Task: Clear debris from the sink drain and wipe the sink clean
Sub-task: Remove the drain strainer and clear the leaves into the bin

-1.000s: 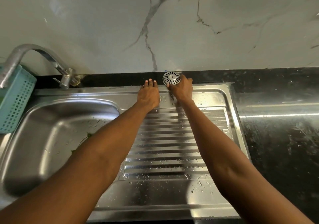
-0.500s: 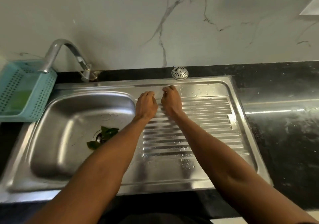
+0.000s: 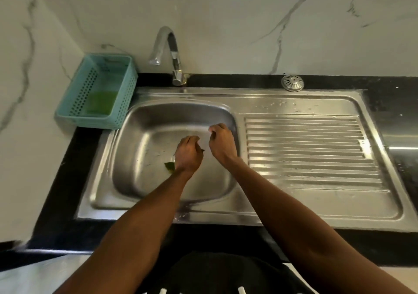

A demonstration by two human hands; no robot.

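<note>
Two bare forearms reach over the black worktop point(image 3: 67, 180) into a steel sink point(image 3: 140, 157). The left hand point(image 3: 188, 153) hangs over the drain with fingers curled down, a green leaf point(image 3: 169, 165) just beside its wrist; whether it grasps anything I cannot tell. The right hand point(image 3: 221, 145) hovers loosely curled, holding nothing, and farther back a round metal strainer point(image 3: 292, 82) sits on the worktop by the wall.

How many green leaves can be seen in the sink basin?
1 for certain: a green leaf on the basin floor beside the left hand. That hand covers the drain area, so more may be hidden.
</note>
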